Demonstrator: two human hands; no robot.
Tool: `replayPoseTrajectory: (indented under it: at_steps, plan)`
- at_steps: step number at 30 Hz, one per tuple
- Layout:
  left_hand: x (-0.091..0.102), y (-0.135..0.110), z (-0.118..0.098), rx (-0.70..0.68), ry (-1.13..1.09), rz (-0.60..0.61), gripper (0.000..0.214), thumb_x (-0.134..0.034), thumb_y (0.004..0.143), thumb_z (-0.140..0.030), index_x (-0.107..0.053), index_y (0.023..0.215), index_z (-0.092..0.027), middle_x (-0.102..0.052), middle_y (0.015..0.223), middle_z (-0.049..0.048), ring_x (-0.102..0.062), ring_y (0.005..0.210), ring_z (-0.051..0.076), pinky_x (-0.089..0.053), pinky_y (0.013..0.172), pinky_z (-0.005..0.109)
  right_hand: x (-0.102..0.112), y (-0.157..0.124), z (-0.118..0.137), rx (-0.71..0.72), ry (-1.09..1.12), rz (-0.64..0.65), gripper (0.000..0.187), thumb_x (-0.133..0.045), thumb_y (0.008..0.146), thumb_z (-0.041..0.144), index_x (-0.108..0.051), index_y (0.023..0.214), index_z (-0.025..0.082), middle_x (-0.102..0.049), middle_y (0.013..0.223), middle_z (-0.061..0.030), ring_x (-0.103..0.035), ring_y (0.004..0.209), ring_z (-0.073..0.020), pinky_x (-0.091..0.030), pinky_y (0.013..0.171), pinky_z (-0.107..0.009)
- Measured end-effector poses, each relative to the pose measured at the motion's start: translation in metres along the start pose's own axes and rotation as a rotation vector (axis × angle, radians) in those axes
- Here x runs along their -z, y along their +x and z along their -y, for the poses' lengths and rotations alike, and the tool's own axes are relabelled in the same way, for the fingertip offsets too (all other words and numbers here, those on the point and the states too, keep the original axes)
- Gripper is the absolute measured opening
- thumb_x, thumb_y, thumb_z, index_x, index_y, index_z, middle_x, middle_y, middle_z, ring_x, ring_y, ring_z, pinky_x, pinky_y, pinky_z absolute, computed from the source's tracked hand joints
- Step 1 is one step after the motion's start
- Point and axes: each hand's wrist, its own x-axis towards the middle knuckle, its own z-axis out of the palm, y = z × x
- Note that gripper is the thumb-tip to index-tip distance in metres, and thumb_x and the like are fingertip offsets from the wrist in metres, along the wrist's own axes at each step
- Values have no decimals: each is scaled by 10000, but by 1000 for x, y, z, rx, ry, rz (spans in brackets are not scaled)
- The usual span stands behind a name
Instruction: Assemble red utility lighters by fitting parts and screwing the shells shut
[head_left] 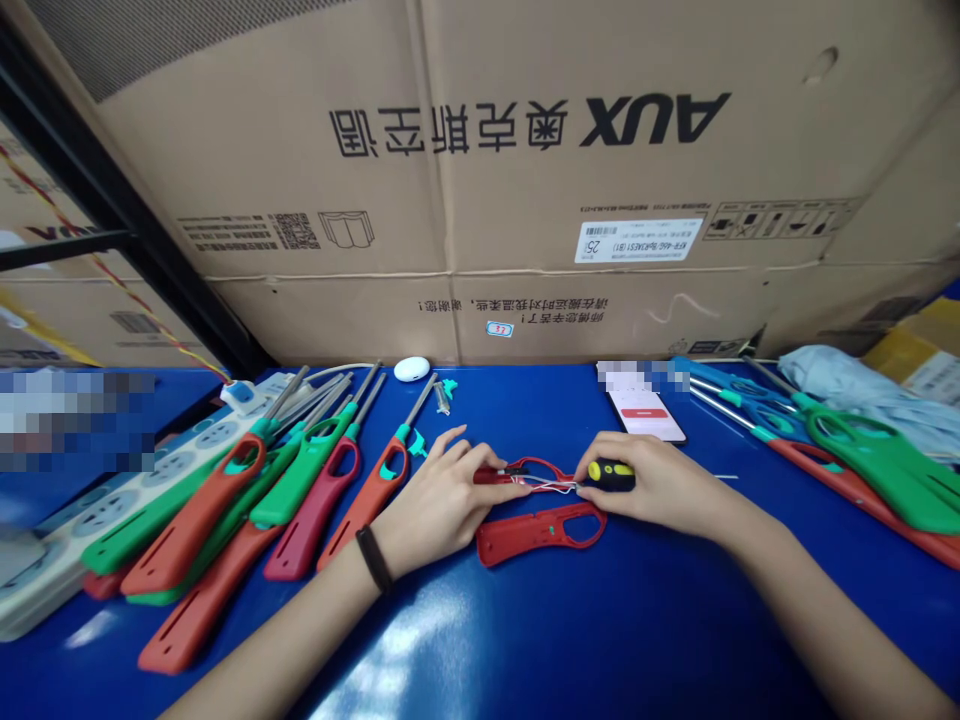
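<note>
My left hand (454, 485) is closed on a red half shell of a gas lighter (553, 468), holding its left end just above the table. White wires and a dark part lie inside this shell. My right hand (652, 480) grips a small screwdriver (611, 474) with a black and yellow handle, its shaft pointing left at the wires. Whether the right fingertips also pinch a wire, I cannot tell. Just below both hands, the other red half shell (536, 532) lies on the blue table with its inner side up.
Several orange, red and green lighters (307, 470) lie at the left beside a white power strip (112, 500). More lighters (885, 460) lie at the right. Behind stand a phone (643, 405), a white oval case (412, 370), small teal parts (448, 388) and a large cardboard box (480, 200).
</note>
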Motion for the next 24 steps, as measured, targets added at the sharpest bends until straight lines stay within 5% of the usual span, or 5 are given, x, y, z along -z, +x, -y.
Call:
replayPoseTrajectory:
  at_steps: [16, 24]
  plan:
    - [-1, 0, 0, -1, -5, -30, 414, -487, 897, -132, -568, 1229, -366, -566, 1091, 41, -546, 1014, 195, -274, 1044, 561, -2, 0, 1, 89, -64, -33, 178, -543, 840, 223, -702, 909, 263, -696, 938, -15, -635, 860, -193, -465, 713, -292]
    - [-1, 0, -1, 7, -15, -10, 418, -483, 902, -133, -560, 1241, -367, -565, 1091, 44, -541, 1019, 198, -284, 1047, 547, 3, -2, -5, 4, -8, -32, 181, -566, 820, 256, -685, 954, 276, -706, 965, 1, -644, 863, -195, -480, 744, -295]
